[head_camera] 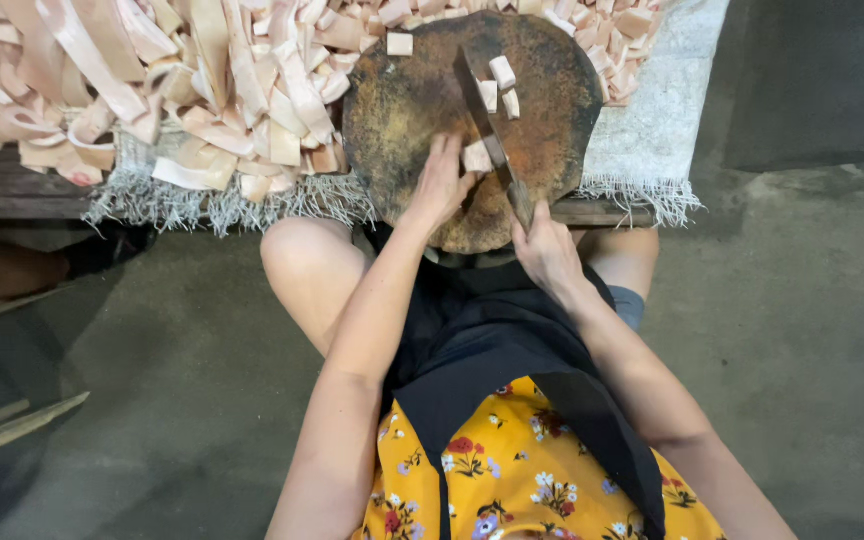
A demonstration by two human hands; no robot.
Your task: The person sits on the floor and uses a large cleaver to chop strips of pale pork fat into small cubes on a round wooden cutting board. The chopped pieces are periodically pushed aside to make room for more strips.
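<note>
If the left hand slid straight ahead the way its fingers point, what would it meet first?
Likely the pale piece at the left hand fingertips, then the knife blade beside it; depth is unclear.

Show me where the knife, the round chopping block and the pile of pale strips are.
knife (482,110): head view, on the flat of the dark blade.
round chopping block (402,110): head view, on a bare patch of its top, left of the blade.
pile of pale strips (152,70): head view, on the middle of the heap.
</note>
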